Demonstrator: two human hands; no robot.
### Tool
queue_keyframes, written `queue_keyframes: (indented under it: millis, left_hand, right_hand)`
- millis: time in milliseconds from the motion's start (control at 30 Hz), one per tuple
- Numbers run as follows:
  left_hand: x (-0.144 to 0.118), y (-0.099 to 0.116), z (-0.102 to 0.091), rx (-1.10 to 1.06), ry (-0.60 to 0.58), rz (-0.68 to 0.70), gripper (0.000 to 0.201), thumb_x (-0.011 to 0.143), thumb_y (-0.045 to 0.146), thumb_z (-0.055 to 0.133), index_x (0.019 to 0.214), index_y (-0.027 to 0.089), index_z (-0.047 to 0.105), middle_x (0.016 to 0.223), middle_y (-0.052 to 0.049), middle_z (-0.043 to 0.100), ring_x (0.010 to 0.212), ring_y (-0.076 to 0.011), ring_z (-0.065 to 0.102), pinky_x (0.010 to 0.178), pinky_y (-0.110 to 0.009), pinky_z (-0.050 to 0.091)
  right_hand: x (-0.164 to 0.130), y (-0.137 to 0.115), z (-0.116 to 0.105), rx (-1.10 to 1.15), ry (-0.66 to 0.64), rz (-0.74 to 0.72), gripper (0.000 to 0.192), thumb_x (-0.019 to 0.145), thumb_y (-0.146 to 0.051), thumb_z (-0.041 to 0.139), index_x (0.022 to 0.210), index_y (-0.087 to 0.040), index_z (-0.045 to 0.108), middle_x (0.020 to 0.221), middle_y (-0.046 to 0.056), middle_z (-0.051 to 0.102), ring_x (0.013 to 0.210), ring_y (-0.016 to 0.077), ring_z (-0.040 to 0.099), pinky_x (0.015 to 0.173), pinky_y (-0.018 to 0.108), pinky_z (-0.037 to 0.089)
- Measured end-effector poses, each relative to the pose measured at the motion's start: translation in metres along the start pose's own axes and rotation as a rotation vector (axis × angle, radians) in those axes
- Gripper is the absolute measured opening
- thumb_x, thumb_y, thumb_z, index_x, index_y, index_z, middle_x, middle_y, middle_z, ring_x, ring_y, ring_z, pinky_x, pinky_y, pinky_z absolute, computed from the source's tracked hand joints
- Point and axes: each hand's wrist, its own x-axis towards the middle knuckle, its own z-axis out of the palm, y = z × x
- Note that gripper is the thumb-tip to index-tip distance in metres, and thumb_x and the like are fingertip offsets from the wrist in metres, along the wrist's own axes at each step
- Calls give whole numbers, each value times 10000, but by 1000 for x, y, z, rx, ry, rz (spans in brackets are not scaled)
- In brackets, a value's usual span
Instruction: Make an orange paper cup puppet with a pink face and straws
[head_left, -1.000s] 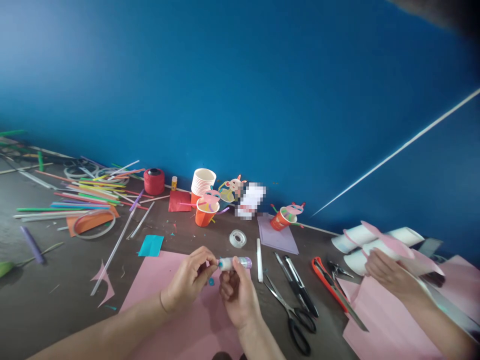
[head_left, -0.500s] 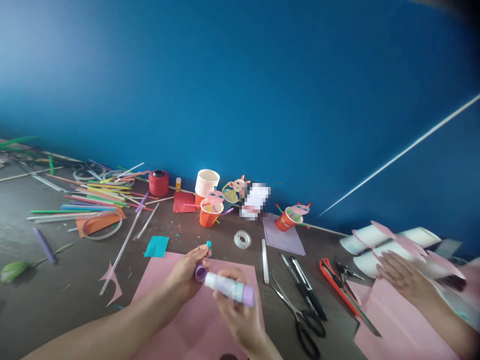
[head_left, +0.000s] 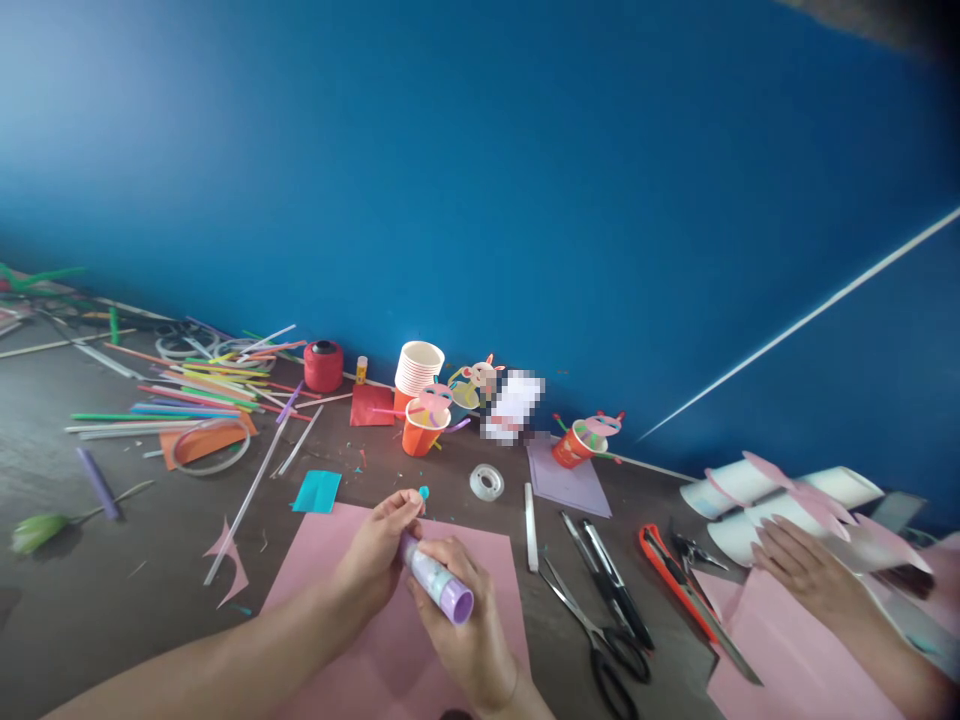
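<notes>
My right hand is wrapped around a glue stick with a purple base, held tilted above a pink sheet of paper. Its far end meets the purple cap, which my left hand holds in its curled fingers. Between the thumb and forefinger of that same hand a tiny blue paper piece is pinched. Left of the sheet's top edge lies a blue paper square. Scissors rest just right of the sheet.
Behind stand decorated paper cups, a cup stack and red thread. Tape, pens and an orange cutter lie rightward. Another person's hand rests on pink paper at right. Straws are heaped left.
The glue stick has moved left and its end has come into the purple cap. Before, cap and stick were apart. The left hand still pinches the blue piece.
</notes>
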Motion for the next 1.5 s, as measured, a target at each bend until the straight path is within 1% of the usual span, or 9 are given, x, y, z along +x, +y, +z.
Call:
queue_keyframes:
  millis: [233, 367, 467, 600, 700, 867, 1000, 1367, 1500]
  left_hand:
    - [-7, 4, 6, -76, -57, -25, 190, 663, 265, 681, 668, 167, 518, 564, 69, 457, 466, -47, 390, 475, -171, 312]
    - [-7, 9, 10, -93, -113, 8, 151, 699, 283, 663, 725, 167, 569, 714, 17, 560, 662, -94, 523, 607, -197, 370]
    - [-4, 12, 10, -90, -60, 34, 144, 711, 295, 657, 756, 173, 593, 806, -5, 587, 828, -126, 543, 698, -222, 378]
    - [-2, 16, 7, -137, -86, -38, 137, 722, 294, 652, 773, 175, 606, 786, 7, 582, 743, -98, 541, 707, -238, 403]
    - [-4, 20, 8, -224, -148, -135, 108, 730, 256, 649, 768, 166, 601, 780, 5, 579, 669, -81, 542, 678, -240, 441]
    - [-12, 31, 12, -252, -281, -354, 94, 714, 188, 652, 760, 138, 587, 692, 5, 559, 533, -55, 515, 457, -154, 431]
    - [-19, 40, 14, -265, -357, -522, 119, 702, 189, 645, 760, 110, 578, 659, 14, 522, 468, -26, 466, 327, -88, 334]
    - [-18, 46, 14, -334, -484, -678, 147, 656, 155, 599, 782, 89, 566, 638, 0, 517, 430, -34, 394, 289, -89, 330]
    - [-18, 43, 14, -304, -444, -653, 112, 666, 186, 594, 740, 107, 562, 639, -1, 524, 419, -32, 394, 283, -89, 317]
  right_hand:
    - [3, 0, 1, 134, 41, 79, 206, 759, -178, 611, 956, -234, 621, 934, 58, 651, 877, 216, 601, 807, 337, 466]
    - [3, -1, -18, 111, 81, 127, 198, 755, -197, 614, 951, -225, 624, 917, 62, 664, 827, 217, 622, 748, 313, 486]
    - [5, 3, -42, -140, 193, 144, 259, 782, -170, 561, 1028, -246, 585, 973, 58, 656, 851, 213, 619, 744, 297, 470]
    - [6, 21, -67, -638, 1, 225, 469, 752, -15, 445, 1117, -287, 555, 1034, 53, 645, 874, 226, 619, 722, 302, 438]
    - [7, 29, -75, -799, -149, 246, 486, 738, -4, 419, 1121, -261, 570, 945, 77, 661, 760, 226, 633, 649, 304, 435]
    - [31, -10, -76, -495, 32, 27, 345, 788, -116, 471, 1076, -273, 576, 865, 34, 629, 720, 171, 584, 665, 277, 428]
    - [57, -47, -68, -220, -41, -77, 274, 787, -134, 490, 1004, -261, 601, 896, 20, 575, 650, 125, 511, 607, 243, 415]
    - [68, -55, -66, -41, -261, 40, 144, 724, -87, 514, 732, -198, 605, 785, -10, 575, 668, 113, 510, 601, 216, 395]
    - [70, -57, -69, -24, -280, 118, 123, 723, -105, 507, 709, -190, 595, 716, -17, 594, 648, 118, 537, 574, 208, 402]
